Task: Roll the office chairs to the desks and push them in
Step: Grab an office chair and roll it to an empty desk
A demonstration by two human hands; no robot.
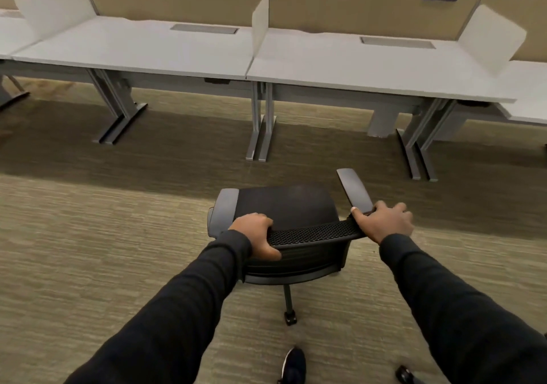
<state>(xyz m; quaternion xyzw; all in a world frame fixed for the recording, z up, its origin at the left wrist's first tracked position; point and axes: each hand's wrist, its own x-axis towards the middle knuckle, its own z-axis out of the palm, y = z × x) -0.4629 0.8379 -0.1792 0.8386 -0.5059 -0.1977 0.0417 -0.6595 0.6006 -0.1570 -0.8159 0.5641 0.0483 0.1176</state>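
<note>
A black office chair (291, 209) with a mesh back stands on the carpet in front of me, its seat facing the desks. My left hand (257, 235) grips the left end of the backrest's top edge. My right hand (383, 221) holds the right end, by the rear of the right armrest (353, 188). Two white desks stand ahead: the left desk (133, 46) and the right desk (370, 70), split by a white divider panel (260, 22). The chair is short of the desks, roughly in line with the shared legs between them.
Grey metal desk legs (260, 129) stand between the two bays, with more legs at left (118, 111) and right (420, 141). A caster (290, 318) of the chair's base shows below the seat. My shoe (293, 366) is on the carpet behind it.
</note>
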